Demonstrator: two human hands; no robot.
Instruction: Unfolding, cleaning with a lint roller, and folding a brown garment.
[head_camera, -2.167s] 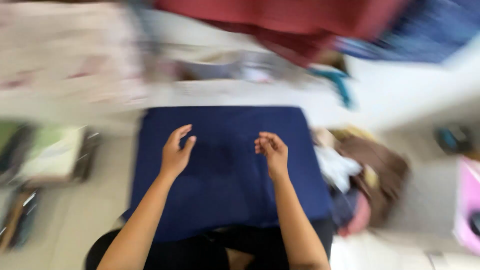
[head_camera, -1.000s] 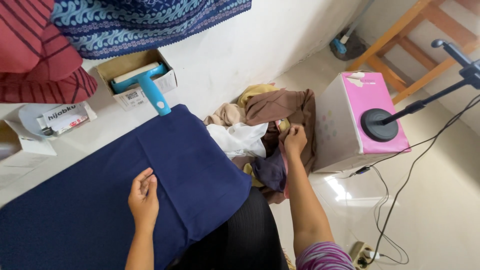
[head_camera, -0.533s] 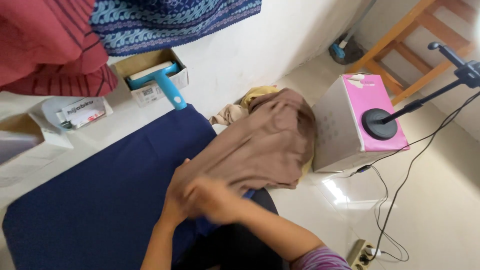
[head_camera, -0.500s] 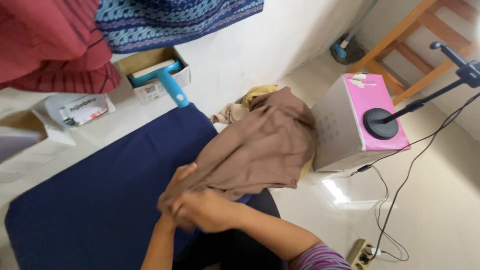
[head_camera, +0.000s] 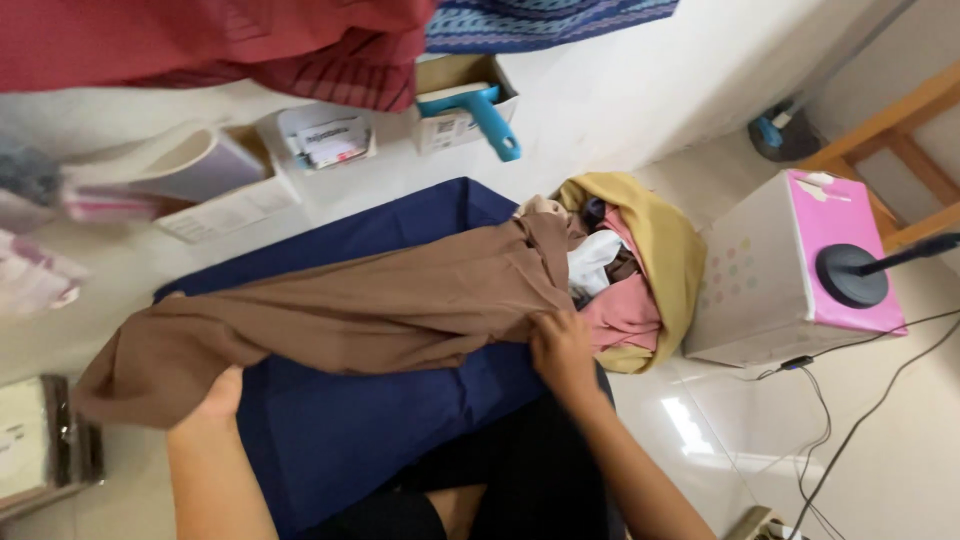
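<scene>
A long brown cloth lies stretched across a dark blue mat on the floor. My left hand grips its left end near the mat's left edge. My right hand grips the cloth's lower edge at the right, close to a heap of clothes in yellow, pink and white. The cloth's right end still runs into that heap.
A white and pink box with a black stand base on it sits to the right, cables trailing over the tiles. A blue-handled roller in a small carton, other cartons and hanging red and blue fabrics line the wall.
The brown cloth was bunched in both hands at the mat's right side; my left hand has since pulled it out leftwards across the mat. The view has swung left.
</scene>
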